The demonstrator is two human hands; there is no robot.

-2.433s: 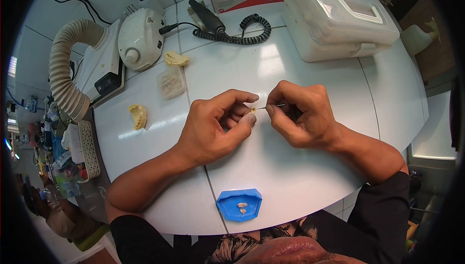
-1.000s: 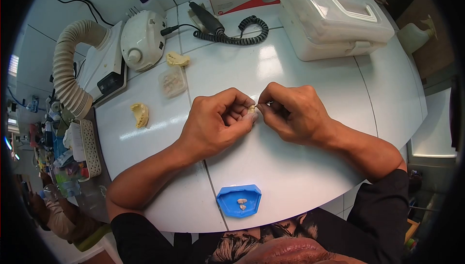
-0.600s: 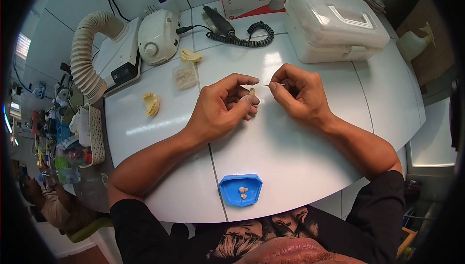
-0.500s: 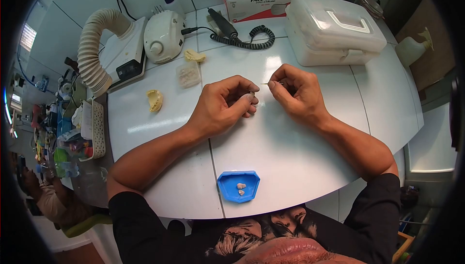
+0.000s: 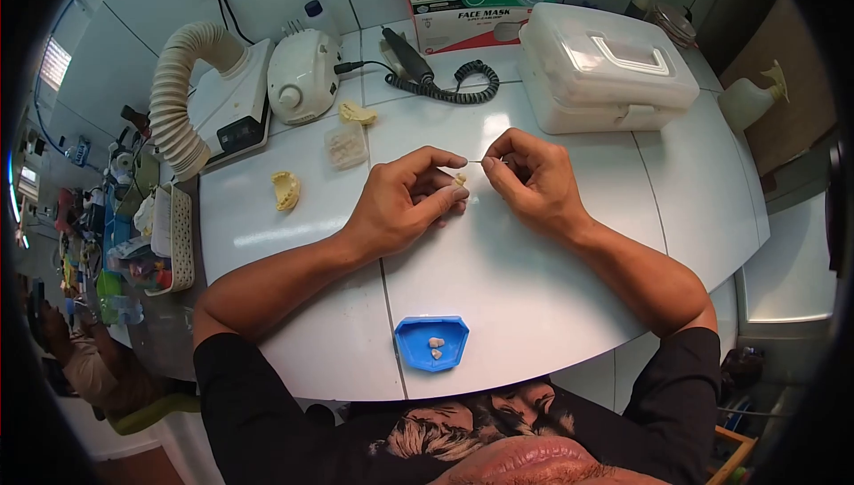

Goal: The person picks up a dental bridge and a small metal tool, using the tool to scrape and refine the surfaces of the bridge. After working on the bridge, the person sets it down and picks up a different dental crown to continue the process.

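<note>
My left hand (image 5: 391, 200) pinches a small yellowish piece (image 5: 460, 180) of dental-cast colour between thumb and fingers, its index finger stretched toward my right hand. Opposite it, my right hand (image 5: 541, 181) is closed on a thin pin-like rod (image 5: 475, 162), whose tip points left, right at the left index fingertip. Most of the rod is hidden by the fingers. Nearer my body lies a blue faceted dish (image 5: 411, 356) with small pale tooth-like pieces (image 5: 436, 343) inside. Yellow dental casts (image 5: 286, 190) (image 5: 358, 113) rest to the left and behind, around a small clear box (image 5: 346, 146).
At the back stand a dust extractor (image 5: 236, 98) with a ribbed hose, a white control unit (image 5: 302, 84), a black handpiece (image 5: 407, 56) with coiled cord, mask boxes (image 5: 471, 29) and a white lidded case (image 5: 609, 71). A basket (image 5: 181, 240) and a seated person (image 5: 98, 360) are at left.
My left index finger has straightened toward the rod's tip, and the yellowish piece now shows between the left fingers. Both hands have shifted slightly; the view has moved a little.
</note>
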